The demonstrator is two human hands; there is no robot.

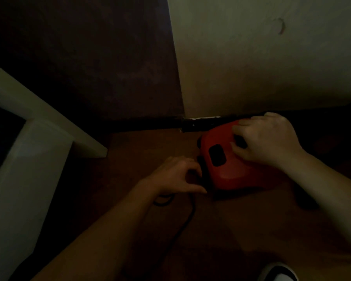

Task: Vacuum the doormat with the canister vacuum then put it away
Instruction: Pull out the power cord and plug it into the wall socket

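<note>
Vacuum (231,167), red, sits on the floor (221,230) right of centre, close to the wall (261,57). Right hand (265,138) grips its top; left hand (176,175) pinches the cord (182,228) at its side. Doormat is not visible, so putting away seems in progress.
</note>
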